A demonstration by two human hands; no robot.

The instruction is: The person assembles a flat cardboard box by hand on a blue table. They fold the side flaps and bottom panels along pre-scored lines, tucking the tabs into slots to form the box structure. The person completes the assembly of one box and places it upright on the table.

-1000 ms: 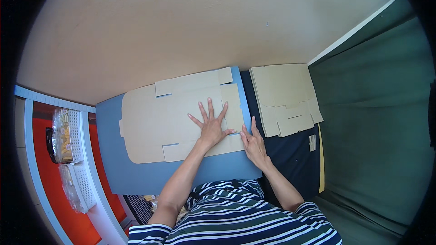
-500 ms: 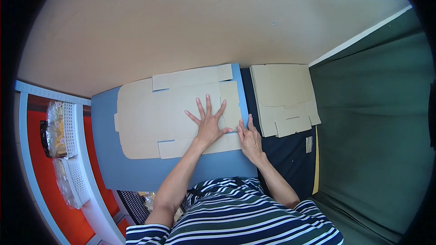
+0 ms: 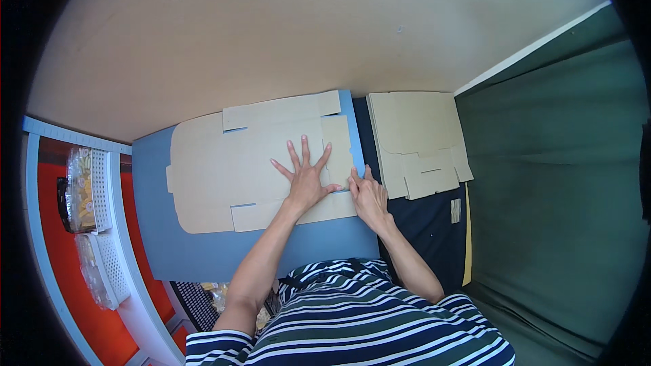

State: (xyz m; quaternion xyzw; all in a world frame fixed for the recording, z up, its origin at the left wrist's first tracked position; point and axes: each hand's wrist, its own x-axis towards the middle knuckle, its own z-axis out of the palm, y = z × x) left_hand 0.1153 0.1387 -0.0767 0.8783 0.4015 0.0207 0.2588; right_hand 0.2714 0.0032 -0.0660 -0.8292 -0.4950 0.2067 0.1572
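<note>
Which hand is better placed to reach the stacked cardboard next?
Probably the right hand, as it's nearer the stacked cardboard; the left hand is spread farther left, on the flat cardboard sheet.

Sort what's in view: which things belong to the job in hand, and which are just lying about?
In the job:
- flat cardboard blank, with the left hand spread on it and the right hand at its right edge
- blue-grey board beneath
- probably the stack of folded cardboard, untouched

Lying about:
- white baskets, left
- dark basket, lower left
</note>
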